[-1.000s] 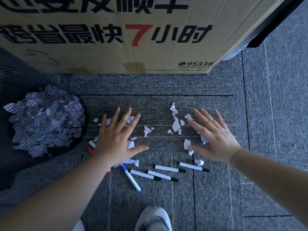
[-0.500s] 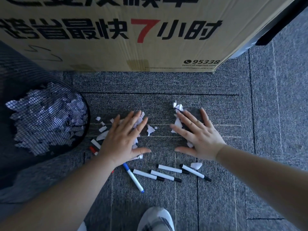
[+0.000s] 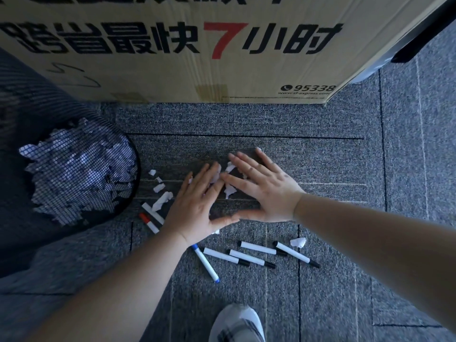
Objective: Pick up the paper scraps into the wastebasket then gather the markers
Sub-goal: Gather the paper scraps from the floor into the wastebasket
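Markers [image 3: 251, 256]: I see them loose on the carpet floor [image 3: 320, 292], nearest me.
Hands: my left [image 3: 197, 206] and right [image 3: 261, 188] lie flat, fingers straight, corralling paper scraps [image 3: 229, 190] between them.
Wastebasket [image 3: 81, 169]: far left, holding scraps.

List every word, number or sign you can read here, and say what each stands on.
"跨省最快7小时", black with a red 7: on the box face.
"95338", beside a phone sign: box, lower right corner.
"www.sf-express.com", small print under that number: only just readable.
Top row of large characters on the box: cut off by the frame, unreadable.
Black scribble at the box's left: no word.
Markers: no print to be seen.
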